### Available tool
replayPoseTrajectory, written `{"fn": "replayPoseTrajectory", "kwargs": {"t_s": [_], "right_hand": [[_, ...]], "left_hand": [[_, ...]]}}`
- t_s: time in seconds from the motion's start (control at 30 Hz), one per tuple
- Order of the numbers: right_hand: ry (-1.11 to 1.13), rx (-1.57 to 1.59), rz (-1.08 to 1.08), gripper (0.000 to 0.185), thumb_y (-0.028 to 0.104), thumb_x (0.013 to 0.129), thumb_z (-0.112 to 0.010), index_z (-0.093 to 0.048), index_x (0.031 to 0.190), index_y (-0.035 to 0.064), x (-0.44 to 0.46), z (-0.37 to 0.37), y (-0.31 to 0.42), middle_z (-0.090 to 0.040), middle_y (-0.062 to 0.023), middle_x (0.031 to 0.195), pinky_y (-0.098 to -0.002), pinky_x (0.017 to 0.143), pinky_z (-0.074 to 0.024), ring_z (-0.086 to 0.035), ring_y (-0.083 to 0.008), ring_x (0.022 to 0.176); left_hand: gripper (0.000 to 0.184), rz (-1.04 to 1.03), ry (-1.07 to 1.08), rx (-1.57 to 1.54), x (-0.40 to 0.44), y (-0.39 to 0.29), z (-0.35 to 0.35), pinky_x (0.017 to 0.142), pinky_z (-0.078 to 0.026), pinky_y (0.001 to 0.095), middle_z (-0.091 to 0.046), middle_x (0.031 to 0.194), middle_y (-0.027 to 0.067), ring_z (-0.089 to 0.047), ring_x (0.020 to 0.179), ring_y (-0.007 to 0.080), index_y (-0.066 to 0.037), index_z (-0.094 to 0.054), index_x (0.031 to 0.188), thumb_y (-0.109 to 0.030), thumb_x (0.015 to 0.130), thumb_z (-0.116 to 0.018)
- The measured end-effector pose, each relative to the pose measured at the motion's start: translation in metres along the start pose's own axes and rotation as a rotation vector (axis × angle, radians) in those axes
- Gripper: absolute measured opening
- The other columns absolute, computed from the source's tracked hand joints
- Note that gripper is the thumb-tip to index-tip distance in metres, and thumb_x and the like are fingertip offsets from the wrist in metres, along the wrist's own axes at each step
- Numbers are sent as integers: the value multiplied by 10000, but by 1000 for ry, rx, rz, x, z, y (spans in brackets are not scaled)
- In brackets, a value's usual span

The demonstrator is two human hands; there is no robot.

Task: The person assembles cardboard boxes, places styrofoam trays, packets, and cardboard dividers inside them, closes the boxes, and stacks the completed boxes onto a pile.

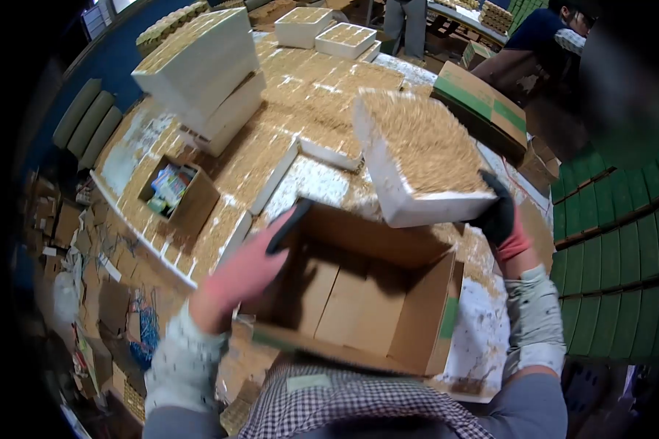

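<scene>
An open cardboard box with nothing in it stands right in front of my body. My left hand, in a pink glove with dark fingertips, grips its left rim. My gloved right hand is closed on the near right corner of a white foam box. Brown shavings, like sawdust or wood wool, fill that foam box to the top. It is tilted and raised above the far side of the cardboard box. The shavings look blurred.
More filled foam boxes cover the table, and a stack of them rises at the left. A small carton holds packets. At the right lie a closed green-striped carton and stacked green cartons. A person bends at the upper right.
</scene>
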State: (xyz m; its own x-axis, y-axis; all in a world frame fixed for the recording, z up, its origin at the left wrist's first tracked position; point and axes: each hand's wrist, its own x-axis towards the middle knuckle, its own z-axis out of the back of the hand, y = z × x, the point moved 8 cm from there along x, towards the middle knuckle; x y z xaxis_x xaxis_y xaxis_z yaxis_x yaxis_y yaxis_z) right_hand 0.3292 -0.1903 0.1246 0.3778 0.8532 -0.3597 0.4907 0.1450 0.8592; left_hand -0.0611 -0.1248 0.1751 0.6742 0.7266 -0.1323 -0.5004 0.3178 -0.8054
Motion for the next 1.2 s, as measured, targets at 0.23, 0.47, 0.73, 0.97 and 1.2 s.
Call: {"fn": "replayPoseTrajectory", "kwargs": {"t_s": [0.23,0.47,0.73,0.97,1.2], "right_hand": [[534,-746,892,404,59,801,-630,-543,1196,66,-89,-59,23,-568,-109,1184,-370,902,-454,-556,-246,1077],[1012,-1173,582,417,134,815,-647,-547,1209,42,-103,-86,18,-551,-131,1242,-378,935,-428,-537,-261,1117],[822,-2032,546,304,208,732,-676,-649,998,65,-81,-158,-86,-637,-156,962,-418,804,-494,-600,-335,954],[97,-1227,1131,441,354,731,-694,-607,1096,124,-142,-104,22,-622,-103,1038,-354,796,-479,-601,-279,929],[-1171,-1285,-286,1083,816,664,-470,-262,1420,69,-77,316,10,-263,-196,1454,-536,1034,-271,-290,-357,1325]], "left_hand": [[403,-452,223,241,54,-5,6,897,-436,298,-582,1178,97,-547,1024,169,-22,-511,1243,-168,873,-573],[460,-175,8,-211,41,34,33,989,-348,286,-542,1273,79,-480,1143,161,-77,-507,1294,-273,882,-570],[369,279,-77,-772,-12,46,8,653,-443,259,-611,878,44,-532,777,112,-81,-560,1188,-260,866,-565],[381,176,-104,-560,-7,63,10,560,-341,169,-493,817,-84,-394,670,8,-64,-504,1280,-108,901,-512],[442,-31,-141,-160,-1,37,15,865,-370,210,-530,1244,31,-485,985,85,10,-452,1316,-91,887,-477]]}}
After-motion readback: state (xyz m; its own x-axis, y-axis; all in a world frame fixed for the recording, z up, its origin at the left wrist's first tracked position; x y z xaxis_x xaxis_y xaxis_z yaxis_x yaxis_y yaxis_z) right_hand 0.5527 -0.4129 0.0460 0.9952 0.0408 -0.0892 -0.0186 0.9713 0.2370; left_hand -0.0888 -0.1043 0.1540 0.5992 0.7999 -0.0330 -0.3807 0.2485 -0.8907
